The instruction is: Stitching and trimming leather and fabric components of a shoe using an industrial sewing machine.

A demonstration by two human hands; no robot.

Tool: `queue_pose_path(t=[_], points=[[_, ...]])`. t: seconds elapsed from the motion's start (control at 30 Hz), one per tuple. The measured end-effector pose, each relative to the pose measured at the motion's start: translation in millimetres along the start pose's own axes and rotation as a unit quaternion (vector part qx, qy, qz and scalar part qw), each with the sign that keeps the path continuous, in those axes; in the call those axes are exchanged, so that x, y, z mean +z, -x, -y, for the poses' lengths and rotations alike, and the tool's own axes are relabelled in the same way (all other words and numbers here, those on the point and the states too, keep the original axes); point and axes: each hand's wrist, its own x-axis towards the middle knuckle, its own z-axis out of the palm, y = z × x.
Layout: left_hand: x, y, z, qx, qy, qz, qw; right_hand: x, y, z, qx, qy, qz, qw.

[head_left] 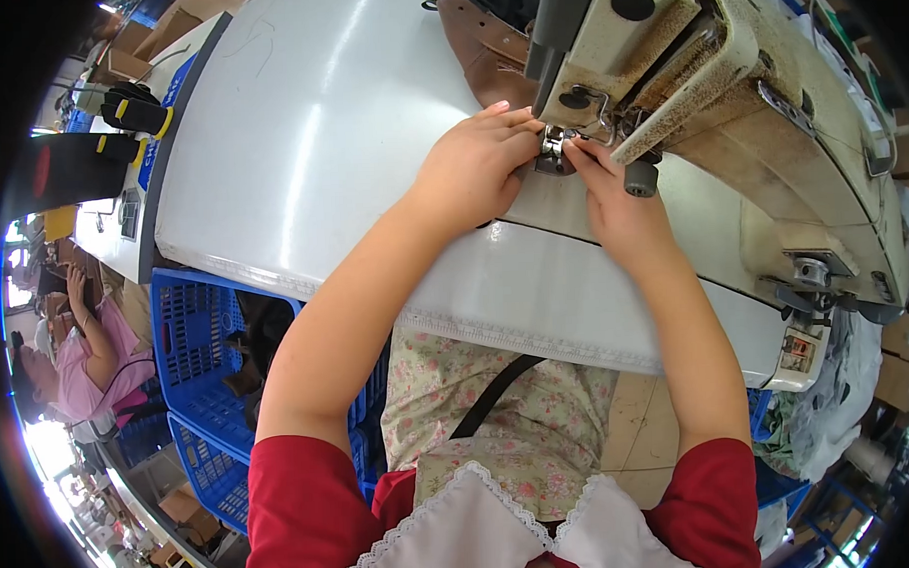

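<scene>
Both hands meet at the presser foot [553, 148] of an industrial sewing machine [728, 84]. The left hand [475, 163] lies flat, fingers pressing the work down; the right hand [612, 203] pinches beside the needle to steer. Brown leather pieces [476, 53] lie behind the machine head, toward the white bench's [309, 139] far edge. Blue crates [202, 353] stand below its near-left edge.
</scene>
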Motion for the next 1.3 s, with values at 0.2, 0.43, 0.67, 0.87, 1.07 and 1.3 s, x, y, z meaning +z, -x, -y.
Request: queue_pose_path(t=[0.2, 0.43, 0.67, 0.87, 1.07, 1.3], points=[[2, 4, 1, 0.003, 0.013, -0.004, 1.000, 2, 4, -1, -0.014, 0.007, 0.000, 1.000], [-2, -3, -3, 0.017, -0.010, 0.002, 1.000, -8, 3, 0, 0.071, 0.009, 0.082, 0.994], [-19, -10, 3, 0.000, 0.022, 0.138, 0.990, -114, 39, 51, -0.132, -0.013, 0.011, 0.991], [-20, 4, -1, -0.023, 0.036, 0.067, 0.997, -336, 108, -47, 0.162, 0.232, -0.464, 0.840], [-14, 0, -8, -0.034, 0.040, 0.076, 0.996, -400, 157, -176, 0.420, 0.072, -0.262, 0.866], [-12, 1, -1, -0.032, 0.035, 0.070, 0.996, -327, 178, -162, 0.316, 0.137, -0.399, 0.850]])
